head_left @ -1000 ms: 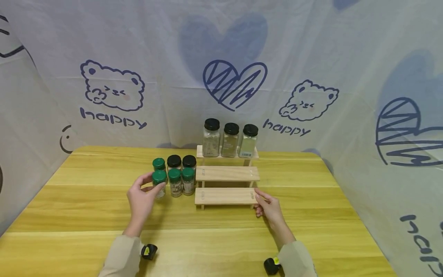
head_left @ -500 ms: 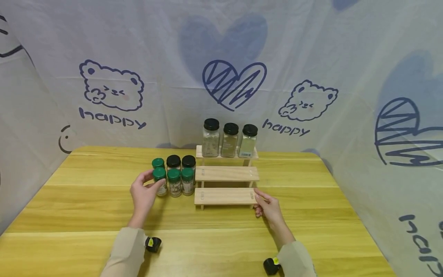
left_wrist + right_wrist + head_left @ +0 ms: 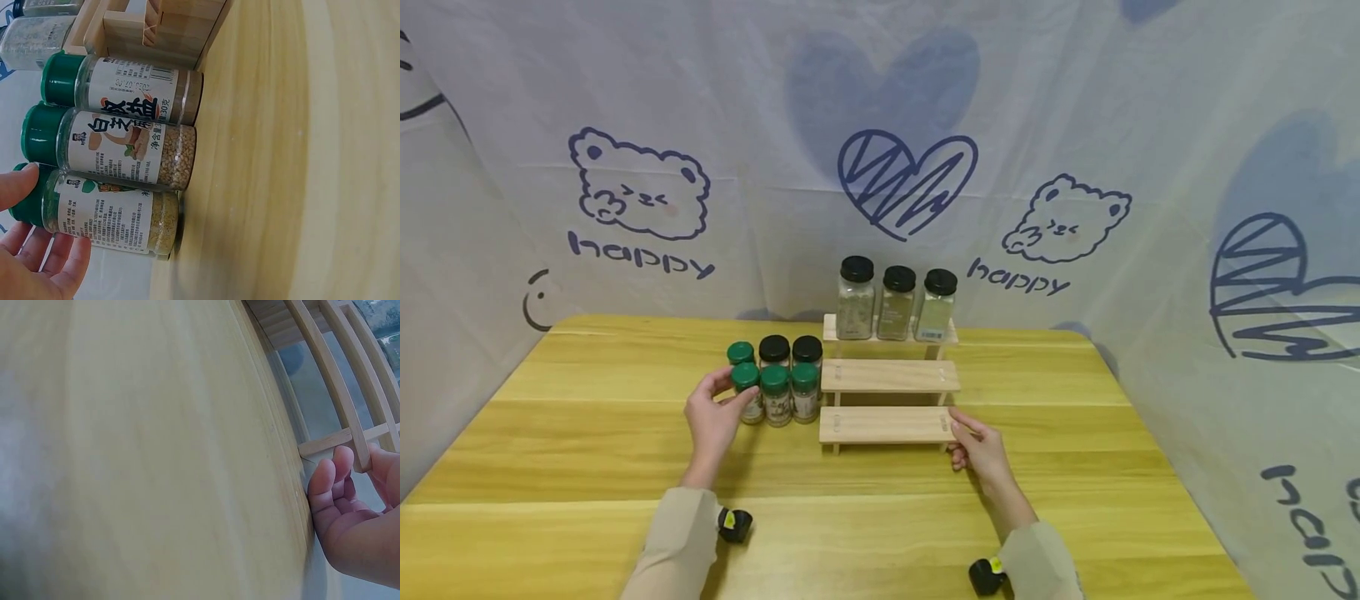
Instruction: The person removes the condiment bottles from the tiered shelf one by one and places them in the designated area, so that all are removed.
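My left hand (image 3: 715,421) grips a green-lidded spice jar (image 3: 115,215), thumb on the lid and fingers on its far side. That jar stands upright at the left of the front row, against a sesame jar (image 3: 125,147) with a green lid. Beyond the sesame jar is another green-lidded jar (image 3: 805,393), beside the rack. My right hand (image 3: 981,450) pinches the right end of the lowest step of a three-tier wooden rack (image 3: 887,425). In the right wrist view, the thumb and fingertips lie around the end of the step's board (image 3: 331,378).
Behind the front row stand two black-lidded jars (image 3: 774,350) and a green-lidded one (image 3: 741,353). The rack's top step carries three taller black-lidded jars (image 3: 895,304). A printed cloth (image 3: 760,150) hangs behind the wooden table (image 3: 850,533).
My left hand has moved slightly right and forward with its jar, closing the gap to the sesame jar. The right hand keeps its place at the rack.
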A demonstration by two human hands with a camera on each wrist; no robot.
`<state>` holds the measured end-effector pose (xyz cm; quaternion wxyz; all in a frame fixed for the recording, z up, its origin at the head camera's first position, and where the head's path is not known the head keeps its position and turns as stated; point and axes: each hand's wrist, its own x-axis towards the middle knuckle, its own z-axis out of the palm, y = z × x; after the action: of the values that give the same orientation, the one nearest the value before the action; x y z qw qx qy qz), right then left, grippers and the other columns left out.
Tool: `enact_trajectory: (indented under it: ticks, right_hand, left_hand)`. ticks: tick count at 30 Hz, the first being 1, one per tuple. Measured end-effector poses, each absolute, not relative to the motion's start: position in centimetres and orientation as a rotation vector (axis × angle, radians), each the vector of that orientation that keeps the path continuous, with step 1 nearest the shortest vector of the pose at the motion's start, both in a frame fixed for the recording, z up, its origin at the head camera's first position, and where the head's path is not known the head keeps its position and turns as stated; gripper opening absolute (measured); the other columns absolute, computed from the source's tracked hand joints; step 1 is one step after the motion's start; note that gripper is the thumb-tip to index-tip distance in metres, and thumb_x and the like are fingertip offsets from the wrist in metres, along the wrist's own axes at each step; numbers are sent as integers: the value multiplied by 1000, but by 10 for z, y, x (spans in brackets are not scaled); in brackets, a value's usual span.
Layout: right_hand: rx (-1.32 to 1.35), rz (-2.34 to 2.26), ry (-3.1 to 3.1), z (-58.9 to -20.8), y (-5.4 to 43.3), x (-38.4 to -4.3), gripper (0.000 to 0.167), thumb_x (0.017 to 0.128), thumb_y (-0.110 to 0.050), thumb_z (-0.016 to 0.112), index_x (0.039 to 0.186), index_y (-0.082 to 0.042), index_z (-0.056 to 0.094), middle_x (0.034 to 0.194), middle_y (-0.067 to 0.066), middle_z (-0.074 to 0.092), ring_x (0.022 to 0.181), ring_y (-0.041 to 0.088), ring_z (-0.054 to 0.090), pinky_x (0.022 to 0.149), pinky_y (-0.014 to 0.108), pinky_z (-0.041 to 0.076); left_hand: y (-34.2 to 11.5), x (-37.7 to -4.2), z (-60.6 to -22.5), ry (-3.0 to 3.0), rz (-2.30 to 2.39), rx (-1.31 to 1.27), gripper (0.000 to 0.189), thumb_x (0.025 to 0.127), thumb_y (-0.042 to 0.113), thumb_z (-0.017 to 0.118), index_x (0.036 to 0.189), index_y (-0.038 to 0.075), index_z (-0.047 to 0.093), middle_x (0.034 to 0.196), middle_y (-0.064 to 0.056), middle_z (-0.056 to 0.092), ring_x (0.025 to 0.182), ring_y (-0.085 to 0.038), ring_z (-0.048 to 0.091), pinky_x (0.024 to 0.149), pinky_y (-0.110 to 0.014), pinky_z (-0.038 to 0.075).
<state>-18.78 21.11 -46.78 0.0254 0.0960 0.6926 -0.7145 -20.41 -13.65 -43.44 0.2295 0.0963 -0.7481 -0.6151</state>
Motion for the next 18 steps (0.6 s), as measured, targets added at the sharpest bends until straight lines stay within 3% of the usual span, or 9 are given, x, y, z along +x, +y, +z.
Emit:
enact_trajectory:
  ticks: [18]
  right_hand:
    - [303,-2205,2155,-471,212,-189,35,91,-10,51,124,2,50,58,6,58,40,7,46,39,19,43]
  left_hand:
    - [-139,-204,-436,-2103,-1745,285,43,76,-2,67,116,-8,51,112,-21,53,101,-26,50,64,-5,40]
